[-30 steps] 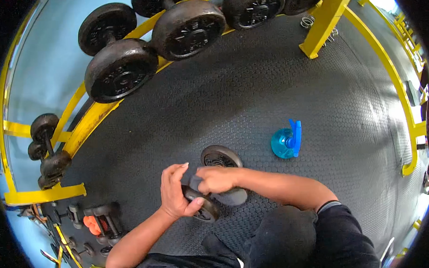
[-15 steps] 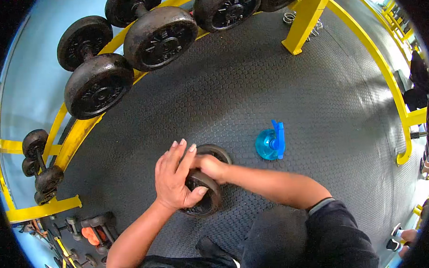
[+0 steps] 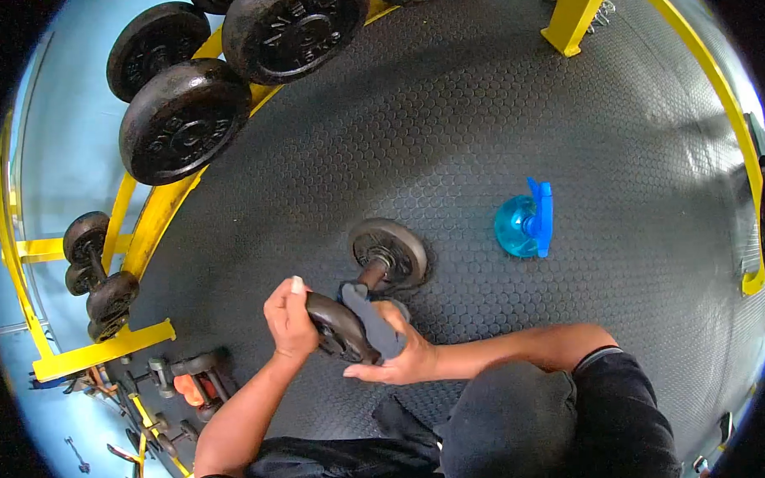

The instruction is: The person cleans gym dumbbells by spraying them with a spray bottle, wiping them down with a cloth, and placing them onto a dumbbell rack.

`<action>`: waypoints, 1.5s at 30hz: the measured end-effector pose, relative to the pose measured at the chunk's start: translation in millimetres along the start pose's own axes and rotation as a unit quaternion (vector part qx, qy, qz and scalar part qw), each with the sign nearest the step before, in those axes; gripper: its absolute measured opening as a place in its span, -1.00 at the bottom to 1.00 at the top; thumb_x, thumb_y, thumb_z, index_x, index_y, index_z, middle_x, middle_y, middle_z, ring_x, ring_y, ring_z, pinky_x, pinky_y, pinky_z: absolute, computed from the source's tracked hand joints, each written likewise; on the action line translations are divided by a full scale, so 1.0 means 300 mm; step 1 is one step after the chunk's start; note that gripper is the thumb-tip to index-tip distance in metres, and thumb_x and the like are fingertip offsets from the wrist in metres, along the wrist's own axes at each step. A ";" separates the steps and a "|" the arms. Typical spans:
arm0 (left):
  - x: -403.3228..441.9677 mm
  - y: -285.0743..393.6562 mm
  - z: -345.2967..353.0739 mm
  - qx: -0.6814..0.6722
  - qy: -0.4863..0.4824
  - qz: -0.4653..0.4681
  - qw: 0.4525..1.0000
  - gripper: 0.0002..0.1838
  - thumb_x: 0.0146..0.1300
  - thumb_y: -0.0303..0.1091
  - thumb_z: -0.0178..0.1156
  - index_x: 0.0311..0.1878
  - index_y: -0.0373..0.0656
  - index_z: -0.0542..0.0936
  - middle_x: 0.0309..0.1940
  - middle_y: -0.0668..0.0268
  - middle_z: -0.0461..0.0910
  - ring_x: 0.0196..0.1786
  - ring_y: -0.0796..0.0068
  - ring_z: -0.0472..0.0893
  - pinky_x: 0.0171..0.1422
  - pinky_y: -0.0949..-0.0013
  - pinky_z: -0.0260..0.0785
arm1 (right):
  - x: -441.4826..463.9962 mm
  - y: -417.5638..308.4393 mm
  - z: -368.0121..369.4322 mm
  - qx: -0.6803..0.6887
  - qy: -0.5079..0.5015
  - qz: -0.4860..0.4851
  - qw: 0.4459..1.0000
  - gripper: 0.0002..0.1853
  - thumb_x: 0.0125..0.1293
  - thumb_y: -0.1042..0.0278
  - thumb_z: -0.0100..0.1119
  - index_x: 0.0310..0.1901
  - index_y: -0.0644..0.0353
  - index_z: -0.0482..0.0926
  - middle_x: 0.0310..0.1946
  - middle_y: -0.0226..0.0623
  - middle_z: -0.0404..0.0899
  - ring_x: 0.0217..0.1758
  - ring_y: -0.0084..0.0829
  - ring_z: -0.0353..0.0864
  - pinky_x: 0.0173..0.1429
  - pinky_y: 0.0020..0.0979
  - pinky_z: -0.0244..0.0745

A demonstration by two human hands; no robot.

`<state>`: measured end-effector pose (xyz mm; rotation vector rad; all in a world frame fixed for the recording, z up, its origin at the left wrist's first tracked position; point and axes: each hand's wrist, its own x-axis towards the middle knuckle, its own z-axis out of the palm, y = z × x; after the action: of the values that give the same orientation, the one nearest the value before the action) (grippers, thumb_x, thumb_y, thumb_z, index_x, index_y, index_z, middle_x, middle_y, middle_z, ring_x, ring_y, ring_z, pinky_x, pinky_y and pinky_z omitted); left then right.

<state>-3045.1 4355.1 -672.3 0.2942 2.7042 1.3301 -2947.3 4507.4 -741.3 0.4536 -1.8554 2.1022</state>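
A black dumbbell [image 3: 372,275] is in front of me on the floor, its far plate [image 3: 404,247] on the mat and its near plate [image 3: 339,323] closer to my body. My left hand [image 3: 291,325] grips the outer edge of the near plate, thumb raised along the rim. A dark grey cloth [image 3: 374,322] is pressed by my right hand [image 3: 407,352] against the inner side of that plate, beside the handle. Part of the right fingers is hidden behind the cloth. To the right stands a blue spray bottle [image 3: 518,226].
Large dumbbells [image 3: 185,124] rest on a yellow rack [image 3: 151,234] at upper left. Smaller dumbbells [image 3: 111,299] hang lower on it. More weights [image 3: 204,388] lie at lower left. A yellow post [image 3: 577,17] meets the black rubber floor [image 3: 446,127] at upper right.
The left hand has gone from lying spread over the near plate to gripping its edge. My right hand has come toward me, and the cloth now shows. The camera view has shifted.
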 end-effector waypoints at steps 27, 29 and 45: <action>-0.018 0.123 0.101 0.156 -0.055 0.150 0.975 0.01 -0.06 0.43 0.25 0.20 -0.27 0.31 -0.09 0.06 0.35 -0.07 0.12 0.42 0.04 0.15 0.32 | 0.076 -0.038 -0.180 0.172 0.014 0.164 0.971 -0.53 0.44 0.10 0.02 0.21 0.26 0.32 -0.02 -0.24 0.51 0.04 -0.46 0.48 0.16 -0.36 0.38; -0.009 0.054 0.082 0.148 -0.046 0.153 0.976 -0.05 -0.02 0.45 0.20 0.14 -0.27 0.33 -0.12 0.08 0.34 -0.09 0.15 0.41 0.02 0.18 0.31 | -0.024 -0.019 -0.146 0.151 0.033 0.140 0.978 -0.53 0.44 0.12 0.02 0.22 0.27 0.30 -0.02 -0.26 0.50 0.04 -0.48 0.46 0.17 -0.38 0.37; 0.010 0.021 0.098 0.030 0.034 -0.023 0.999 -0.52 0.18 0.00 0.19 -0.10 -0.27 0.44 -0.26 0.20 0.41 -0.21 0.29 0.44 -0.06 0.30 0.30 | 0.086 -0.017 -0.274 -0.125 -0.059 0.061 0.988 -0.24 -0.15 0.49 0.17 0.24 0.25 0.32 0.21 -0.04 0.39 0.32 -0.06 0.34 0.37 -0.08 0.22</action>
<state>-3041.7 4382.4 -685.2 0.1942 2.7923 1.2710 -2971.6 4590.1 -735.1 0.4205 -2.2329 1.9149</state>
